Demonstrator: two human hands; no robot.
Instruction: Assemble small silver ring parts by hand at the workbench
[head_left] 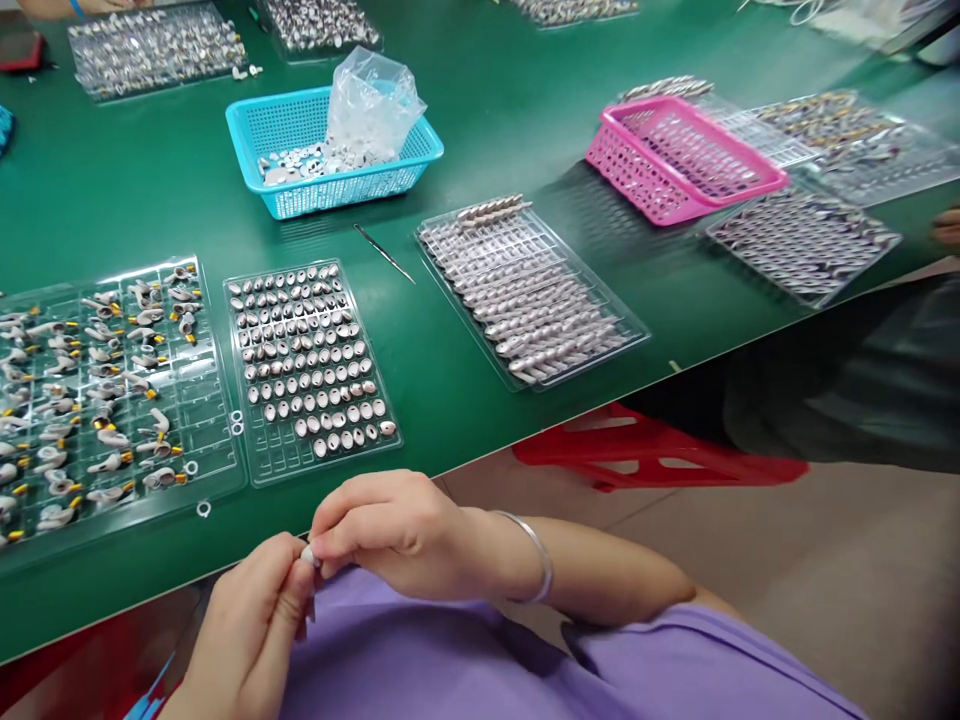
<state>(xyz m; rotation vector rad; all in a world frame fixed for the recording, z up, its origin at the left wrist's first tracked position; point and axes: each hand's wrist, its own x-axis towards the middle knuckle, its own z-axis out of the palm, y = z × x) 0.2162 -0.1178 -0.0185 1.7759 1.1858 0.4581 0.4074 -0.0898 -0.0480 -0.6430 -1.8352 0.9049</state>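
My left hand [251, 625] and my right hand [386, 530] meet just below the near edge of the green table [480, 150], over my purple shirt. Both pinch one small white part [308, 555] between their fingertips. A silver bangle [534, 555] circles my right wrist. Straight ahead lies a clear tray of small silvery caps [309, 368]. To its left a larger clear tray [97, 400] holds white parts with yellow tips. A third clear tray [529, 295] to the right holds long pale pieces in rows.
A blue basket [330, 150] with a plastic bag and small parts stands behind the trays; a pink basket [679, 160] sits right. Thin tweezers [384, 253] lie between. More trays line the far edge. A red stool [645, 450] stands below the table; another person sits right.
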